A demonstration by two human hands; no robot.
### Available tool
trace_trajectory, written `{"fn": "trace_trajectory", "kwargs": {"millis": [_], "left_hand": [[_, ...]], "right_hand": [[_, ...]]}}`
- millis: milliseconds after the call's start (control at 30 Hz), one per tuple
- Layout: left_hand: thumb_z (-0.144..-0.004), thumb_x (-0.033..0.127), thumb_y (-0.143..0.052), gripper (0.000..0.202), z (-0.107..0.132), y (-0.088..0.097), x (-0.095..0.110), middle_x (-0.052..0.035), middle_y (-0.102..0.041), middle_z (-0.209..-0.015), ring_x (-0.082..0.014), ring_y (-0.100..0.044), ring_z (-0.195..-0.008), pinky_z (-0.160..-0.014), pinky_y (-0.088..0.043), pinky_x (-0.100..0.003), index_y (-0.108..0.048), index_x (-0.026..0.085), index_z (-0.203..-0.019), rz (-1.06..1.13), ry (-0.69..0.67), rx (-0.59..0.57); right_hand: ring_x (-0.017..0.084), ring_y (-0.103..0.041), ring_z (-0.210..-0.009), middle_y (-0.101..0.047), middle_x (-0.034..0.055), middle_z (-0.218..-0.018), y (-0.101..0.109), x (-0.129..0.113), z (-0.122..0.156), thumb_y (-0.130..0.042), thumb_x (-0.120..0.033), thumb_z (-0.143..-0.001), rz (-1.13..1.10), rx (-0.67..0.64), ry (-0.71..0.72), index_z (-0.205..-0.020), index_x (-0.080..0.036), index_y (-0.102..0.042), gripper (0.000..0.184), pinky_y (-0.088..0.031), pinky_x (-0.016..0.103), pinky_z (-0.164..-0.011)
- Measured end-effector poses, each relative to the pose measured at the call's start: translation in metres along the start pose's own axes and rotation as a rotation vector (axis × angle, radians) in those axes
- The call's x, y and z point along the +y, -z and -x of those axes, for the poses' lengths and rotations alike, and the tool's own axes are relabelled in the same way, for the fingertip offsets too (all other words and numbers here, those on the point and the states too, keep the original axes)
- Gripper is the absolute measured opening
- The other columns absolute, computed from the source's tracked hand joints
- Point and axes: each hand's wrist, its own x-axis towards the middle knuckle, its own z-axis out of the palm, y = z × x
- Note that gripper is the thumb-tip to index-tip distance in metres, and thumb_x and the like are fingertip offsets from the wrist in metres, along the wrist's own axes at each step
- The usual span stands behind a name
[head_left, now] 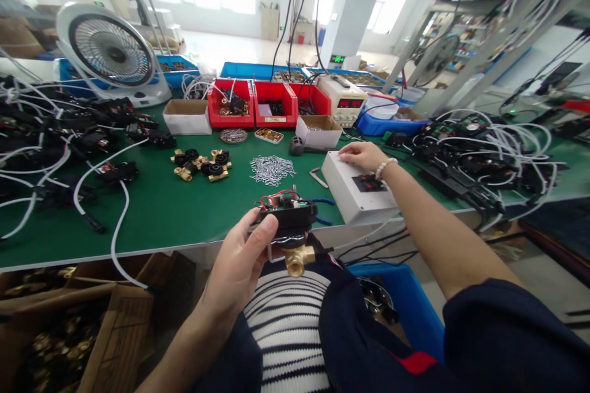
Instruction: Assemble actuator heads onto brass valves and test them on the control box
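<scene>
My left hand [249, 252] is closed around a motorised valve [288, 216], held up just in front of the bench edge. It has a black housing with an exposed circuit board and red wires on top, and a brass valve body [297, 260] below. My right hand [362, 156] lies on the far end of a white box [350, 206] with black and red fittings on its top face; its fingers are extended and partly overlap, and what the fingertips touch is unclear. Blue-handled pliers [325, 212] lie between the valve and the box, partly hidden.
Metal clips [271, 170] lie piled on the green bench [157, 215], beside several brass and black valve parts [201, 164]. Red bins [230, 112] and a power supply [342, 101] stand behind. Cabled units [474, 141] crowd both sides. A blue crate [417, 301] sits below.
</scene>
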Motion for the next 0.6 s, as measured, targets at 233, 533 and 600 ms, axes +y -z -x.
{"fn": "trace_trajectory", "kwargs": {"millis": [233, 533, 600], "left_hand": [[-0.077, 0.047, -0.080, 0.054, 0.011, -0.003, 0.005, -0.0076, -0.075, -0.108, -0.0197, -0.073, -0.092, -0.084, -0.057, -0.026, -0.065, 0.017, -0.119, -0.141, -0.140, 0.095], [-0.078, 0.040, -0.081, 0.053, 0.020, -0.002, 0.006, -0.0051, -0.075, -0.113, -0.0211, -0.074, -0.097, -0.086, -0.059, -0.027, -0.060, 0.023, -0.123, -0.356, -0.228, -0.005], [-0.077, 0.039, -0.082, 0.052, 0.020, -0.003, 0.008, -0.0043, -0.076, -0.109, -0.0207, -0.075, -0.092, -0.081, -0.061, -0.027, -0.060, 0.023, -0.121, -0.405, -0.256, -0.019]], "right_hand": [[0.019, -0.064, -0.078, -0.076, 0.0076, -0.085, 0.000, -0.003, 0.015, -0.072, -0.041, -0.073, -0.040, 0.028, 0.032, -0.083, -0.015, -0.076, 0.027, -0.050, 0.033, -0.079], [0.016, -0.061, -0.069, -0.071, 0.0058, -0.073, -0.002, -0.002, 0.021, -0.062, -0.038, -0.081, -0.080, 0.109, -0.003, -0.081, -0.015, -0.072, 0.025, -0.048, 0.029, -0.074], [0.016, -0.061, -0.068, -0.071, 0.0057, -0.072, -0.003, -0.002, 0.021, -0.063, -0.039, -0.081, -0.086, 0.120, -0.006, -0.080, -0.015, -0.072, 0.026, -0.048, 0.029, -0.072]]}}
